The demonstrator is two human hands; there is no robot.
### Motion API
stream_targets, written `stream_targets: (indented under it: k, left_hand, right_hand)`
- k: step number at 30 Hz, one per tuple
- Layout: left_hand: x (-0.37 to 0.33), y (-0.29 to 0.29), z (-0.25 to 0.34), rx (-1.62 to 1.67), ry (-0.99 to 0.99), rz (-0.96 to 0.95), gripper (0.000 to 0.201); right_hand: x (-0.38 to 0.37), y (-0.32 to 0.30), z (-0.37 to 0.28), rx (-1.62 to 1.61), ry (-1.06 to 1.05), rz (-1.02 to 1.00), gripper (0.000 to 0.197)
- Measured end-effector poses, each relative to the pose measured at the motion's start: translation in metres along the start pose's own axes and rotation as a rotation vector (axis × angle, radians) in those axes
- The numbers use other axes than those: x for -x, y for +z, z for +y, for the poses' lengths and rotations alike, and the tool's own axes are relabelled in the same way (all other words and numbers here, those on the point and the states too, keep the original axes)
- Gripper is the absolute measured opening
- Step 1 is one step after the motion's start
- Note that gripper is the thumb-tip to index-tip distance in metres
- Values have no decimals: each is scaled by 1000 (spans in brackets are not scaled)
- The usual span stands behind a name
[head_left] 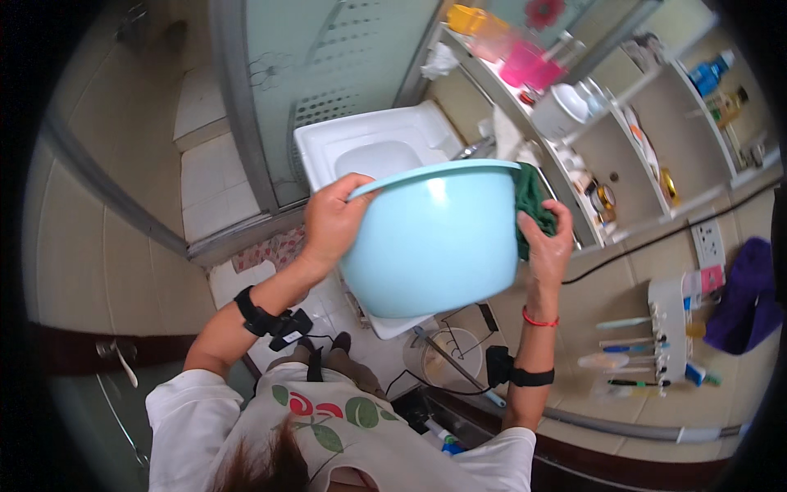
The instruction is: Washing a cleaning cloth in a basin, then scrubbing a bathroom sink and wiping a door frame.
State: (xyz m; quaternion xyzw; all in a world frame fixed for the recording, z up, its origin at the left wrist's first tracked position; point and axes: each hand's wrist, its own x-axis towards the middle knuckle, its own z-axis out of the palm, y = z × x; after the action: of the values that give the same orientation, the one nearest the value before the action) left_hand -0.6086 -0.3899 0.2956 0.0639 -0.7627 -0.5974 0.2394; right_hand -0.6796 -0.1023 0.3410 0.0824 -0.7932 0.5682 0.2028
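Above the white sink (361, 139), 1 light blue plastic basin (430, 242) is held tilted, outer wall toward the camera, covering the sink's near part. Left hand (332, 221) grasps the basin rim on its left side, fingers curled over the edge. Right hand (548, 246) presses 1 green cloth (531, 205) against the basin's right side, fingers clenched on the cloth. Right of the basin: wall shelves (648, 156) with bottles.

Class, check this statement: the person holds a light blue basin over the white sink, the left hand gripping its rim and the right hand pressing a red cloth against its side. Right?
Not quite. In the head view the cloth is dark green, not red. The rest stands.
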Motion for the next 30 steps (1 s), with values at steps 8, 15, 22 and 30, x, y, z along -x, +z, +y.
stream_targets:
  k: [8, 15, 22, 30]
  left_hand:
    - [41, -31, -23, 242, -107, 214, 14]
    - [30, -46, -29, 123, 45, 337, 11]
    - [16, -39, -14, -84, 220, 300, 12]
    - [18, -26, 3, 5, 134, 370, 18]
  right_hand:
    - [6, 49, -74, 316, -207, -192, 32]
    - [95, 122, -126, 455, -734, -327, 29]
    - [90, 131, -122, 546, -825, -194, 29]
    - [-48, 85, -58, 68, -356, -249, 18]
